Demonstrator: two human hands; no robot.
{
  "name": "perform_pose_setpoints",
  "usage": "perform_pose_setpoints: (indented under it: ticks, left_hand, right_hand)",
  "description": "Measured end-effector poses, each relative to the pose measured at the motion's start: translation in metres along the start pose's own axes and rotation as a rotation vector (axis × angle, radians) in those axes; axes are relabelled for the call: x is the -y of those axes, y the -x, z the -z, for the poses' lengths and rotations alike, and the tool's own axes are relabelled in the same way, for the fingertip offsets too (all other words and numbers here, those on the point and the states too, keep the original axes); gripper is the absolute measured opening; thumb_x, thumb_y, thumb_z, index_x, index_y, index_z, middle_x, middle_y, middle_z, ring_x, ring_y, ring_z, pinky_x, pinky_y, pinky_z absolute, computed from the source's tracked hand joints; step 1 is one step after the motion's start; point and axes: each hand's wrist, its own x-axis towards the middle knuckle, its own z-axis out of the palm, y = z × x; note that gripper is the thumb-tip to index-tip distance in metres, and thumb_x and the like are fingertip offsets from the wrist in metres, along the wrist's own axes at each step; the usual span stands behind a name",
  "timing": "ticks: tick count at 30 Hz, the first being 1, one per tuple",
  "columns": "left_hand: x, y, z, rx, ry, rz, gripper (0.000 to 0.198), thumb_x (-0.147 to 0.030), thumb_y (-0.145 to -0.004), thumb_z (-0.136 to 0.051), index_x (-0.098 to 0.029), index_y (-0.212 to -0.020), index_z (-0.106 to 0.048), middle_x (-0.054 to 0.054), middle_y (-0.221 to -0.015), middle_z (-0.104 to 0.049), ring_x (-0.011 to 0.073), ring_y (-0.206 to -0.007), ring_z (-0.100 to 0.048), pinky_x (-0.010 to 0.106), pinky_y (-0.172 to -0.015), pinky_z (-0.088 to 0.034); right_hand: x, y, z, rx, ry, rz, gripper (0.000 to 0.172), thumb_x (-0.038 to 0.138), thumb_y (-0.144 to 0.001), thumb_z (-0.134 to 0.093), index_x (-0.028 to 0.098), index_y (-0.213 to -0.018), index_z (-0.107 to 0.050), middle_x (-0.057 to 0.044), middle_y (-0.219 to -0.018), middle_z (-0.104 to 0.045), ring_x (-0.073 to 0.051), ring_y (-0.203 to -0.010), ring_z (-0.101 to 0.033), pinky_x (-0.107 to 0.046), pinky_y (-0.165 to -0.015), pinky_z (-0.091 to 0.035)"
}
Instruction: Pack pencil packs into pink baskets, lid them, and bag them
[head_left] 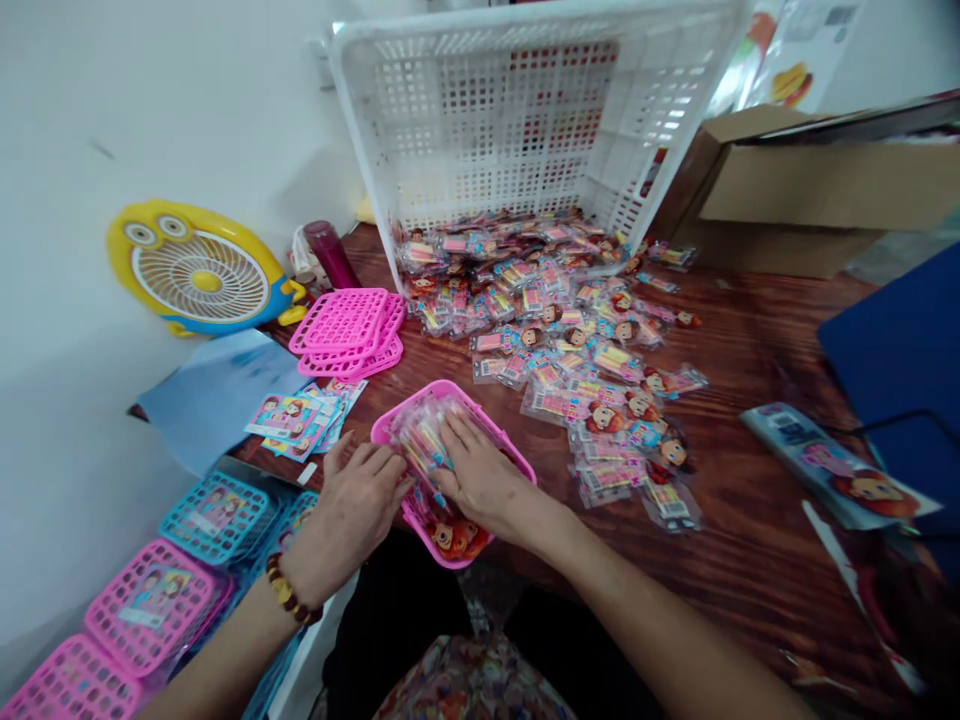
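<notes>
A pink plastic basket (517, 458) stands at the table's front edge, holding clear plastic packets (420, 440) with yellow and pink contents. Cartoon-head packets (450, 540) show at its near end. My right hand (480, 475) lies inside it, palm down, fingers stretched over the packets. At the left rim, my left hand (356, 510) has its fingers bent around the basket's edge; its fingertips are partly hidden. Beyond the basket, many similar packets (577, 360) are spread over the table.
A white crate (360, 150) lies tipped behind, packets spilling out. Pink lids (341, 325), printed cards (300, 420) and a yellow fan (202, 275) are left. Filled baskets (154, 605) sit lower left. A cardboard box (810, 190), printed pouch (832, 465) and scissors (847, 570) are right.
</notes>
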Motion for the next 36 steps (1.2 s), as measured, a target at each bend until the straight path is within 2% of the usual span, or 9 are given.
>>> perform_pose_setpoints:
  ticks: [3, 7, 11, 14, 18, 23, 28, 30, 36]
  left_hand:
    - [0.002, 0.007, -0.004, -0.02, 0.007, 0.015, 0.017, -0.022, -0.096, -0.043, -0.02, -0.092, -0.059, 0.006, -0.094, -0.066, 0.0235, -0.094, -0.059, 0.053, -0.105, -0.03]
    - [0.004, 0.015, -0.002, -0.049, 0.086, -0.002, 0.011, -0.021, -0.095, -0.046, -0.021, -0.099, -0.056, 0.005, -0.1, -0.065, 0.0223, -0.101, -0.058, 0.052, -0.108, -0.029]
    - [0.001, 0.022, 0.005, -0.175, 0.218, 0.082, 0.007, -0.02, -0.095, -0.047, -0.02, -0.098, -0.053, 0.006, -0.101, -0.061, 0.0214, -0.102, -0.058, 0.048, -0.103, -0.04]
    - [-0.004, 0.021, 0.0, -0.252, 0.33, 0.098, 0.028, -0.023, -0.094, -0.05, -0.021, -0.122, -0.049, 0.013, -0.127, -0.053, 0.025, -0.123, -0.05, 0.047, -0.104, -0.045]
    - [-0.008, 0.01, -0.016, -0.144, 0.353, -0.045, 0.057, -0.026, -0.095, -0.05, -0.027, -0.147, -0.029, 0.014, -0.15, -0.038, 0.0279, -0.141, -0.035, 0.052, -0.112, -0.04]
    - [-0.005, 0.002, -0.022, -0.089, 0.371, -0.046, 0.051, -0.028, -0.095, -0.051, -0.026, -0.144, -0.036, 0.013, -0.149, -0.04, 0.0257, -0.14, -0.038, 0.049, -0.113, -0.039]
    - [0.003, 0.002, -0.01, -0.039, 0.488, -0.061, 0.05, -0.028, -0.096, -0.05, -0.027, -0.144, -0.036, 0.011, -0.151, -0.038, 0.0228, -0.141, -0.036, 0.047, -0.115, -0.037]
    - [0.003, 0.002, -0.01, -0.048, 0.476, -0.064, 0.05, -0.028, -0.095, -0.051, -0.027, -0.143, -0.037, 0.011, -0.15, -0.038, 0.0236, -0.141, -0.036, 0.048, -0.115, -0.037]
    - [0.0, 0.001, -0.017, -0.066, 0.341, -0.075, 0.049, -0.029, -0.093, -0.055, -0.022, -0.139, -0.039, 0.013, -0.147, -0.04, 0.0262, -0.139, -0.037, 0.049, -0.114, -0.038]
  right_hand:
    - [-0.003, -0.001, 0.002, 0.053, -0.041, -0.009, 0.06, 0.036, -0.098, -0.041, -0.002, -0.144, -0.036, -0.026, -0.152, -0.033, -0.029, -0.146, -0.023, -0.048, -0.117, -0.028]
    - [-0.002, 0.0, 0.013, -0.01, -0.039, 0.01, 0.063, 0.044, -0.098, -0.044, 0.002, -0.144, -0.038, -0.024, -0.151, -0.036, -0.029, -0.145, -0.025, -0.048, -0.117, -0.028]
    - [0.007, 0.007, 0.033, -0.055, 0.01, 0.051, 0.067, 0.049, -0.093, -0.052, 0.006, -0.142, -0.041, -0.023, -0.149, -0.04, -0.03, -0.145, -0.027, -0.049, -0.116, -0.03]
    - [0.011, 0.016, 0.039, -0.099, 0.061, 0.066, 0.061, 0.044, -0.093, -0.055, 0.01, -0.142, -0.044, -0.02, -0.149, -0.041, -0.028, -0.143, -0.031, -0.048, -0.116, -0.029]
    - [0.003, 0.027, 0.024, -0.089, 0.158, 0.165, 0.049, 0.034, -0.097, -0.049, 0.016, -0.142, -0.045, -0.013, -0.148, -0.046, -0.023, -0.142, -0.033, -0.047, -0.119, -0.022]
    - [-0.006, 0.032, 0.023, -0.019, 0.11, 0.127, 0.045, 0.027, -0.098, -0.044, 0.017, -0.141, -0.046, -0.01, -0.149, -0.045, -0.021, -0.142, -0.033, -0.047, -0.12, -0.018]
    - [0.003, 0.042, 0.047, 0.068, -0.055, 0.15, 0.068, 0.044, -0.092, -0.054, 0.019, -0.15, -0.029, -0.011, -0.158, -0.029, -0.024, -0.147, -0.021, -0.052, -0.119, -0.019]
    - [0.008, 0.043, 0.043, 0.06, 0.02, 0.143, 0.07, 0.037, -0.088, -0.06, 0.016, -0.149, -0.032, -0.013, -0.158, -0.029, -0.027, -0.146, -0.021, -0.054, -0.118, -0.018]
    - [0.018, 0.03, 0.013, -0.054, 0.219, 0.031, 0.048, 0.017, -0.092, -0.047, 0.014, -0.14, -0.044, -0.016, -0.146, -0.045, -0.031, -0.137, -0.037, -0.057, -0.114, -0.026]
